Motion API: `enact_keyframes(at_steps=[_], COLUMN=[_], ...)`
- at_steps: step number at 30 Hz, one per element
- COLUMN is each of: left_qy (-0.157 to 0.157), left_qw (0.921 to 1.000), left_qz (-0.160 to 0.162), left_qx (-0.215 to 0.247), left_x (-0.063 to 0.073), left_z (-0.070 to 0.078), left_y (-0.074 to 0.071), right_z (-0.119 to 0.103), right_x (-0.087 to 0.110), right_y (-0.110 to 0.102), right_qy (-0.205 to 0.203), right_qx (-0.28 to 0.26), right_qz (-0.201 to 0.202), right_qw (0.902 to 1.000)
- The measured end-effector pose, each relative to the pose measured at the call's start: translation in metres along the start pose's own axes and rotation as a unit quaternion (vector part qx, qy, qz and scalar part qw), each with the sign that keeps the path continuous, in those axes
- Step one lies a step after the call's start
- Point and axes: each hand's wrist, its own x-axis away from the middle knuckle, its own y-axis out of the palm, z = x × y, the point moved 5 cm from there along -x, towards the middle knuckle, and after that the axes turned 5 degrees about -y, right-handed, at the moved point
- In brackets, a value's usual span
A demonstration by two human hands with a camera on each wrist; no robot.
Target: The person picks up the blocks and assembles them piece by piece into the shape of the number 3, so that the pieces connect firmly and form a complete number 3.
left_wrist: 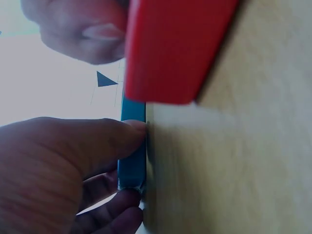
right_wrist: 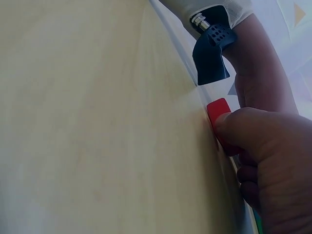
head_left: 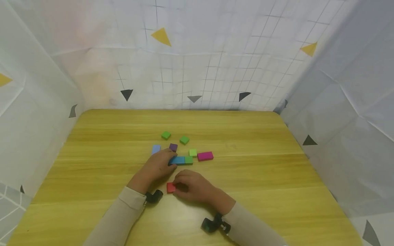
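My left hand (head_left: pixel 158 164) grips the left end of a blue block (head_left: pixel 178 160), its thumb on the near side and its fingers round the end in the left wrist view. A green block (head_left: pixel 188 160) lies against the blue one's right end. Nearer my body, my right hand (head_left: pixel 194 186) pinches a red block (head_left: pixel 170 188) between thumb and fingers, at or just above the tabletop. In the left wrist view the red block (left_wrist: pixel 178 48) looms large and covers part of the blue block (left_wrist: pixel 132 168). The right wrist view shows my thumb pressed on the red block (right_wrist: pixel 219 108).
Behind the blue block are a light blue block (head_left: pixel 156 149), a purple block (head_left: pixel 173 147) and two green blocks, one farther left (head_left: pixel 166 135). A lime block (head_left: pixel 192 152) and a magenta block (head_left: pixel 205 156) lie to the right. White sheeting (head_left: pixel 197 68) stands around the wooden table (head_left: pixel 261 164).
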Motion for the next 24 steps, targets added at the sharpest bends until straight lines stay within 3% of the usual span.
enact_keyframes(at_steps=[16, 24], left_qy=[-0.006, -0.007], left_qw=[0.9999, 0.9998], left_qz=[-0.004, -0.008], left_qx=[-0.015, -0.019], left_x=[-0.003, -0.003], left_z=[0.000, 0.000], left_y=[0.001, 0.001], right_z=[0.010, 0.012], right_x=[0.011, 0.014], right_y=[-0.005, -0.011], right_qy=[0.028, 0.019], right_qx=[-0.005, -0.002], right_qz=[0.005, 0.029], right_qw=[0.9996, 0.9994])
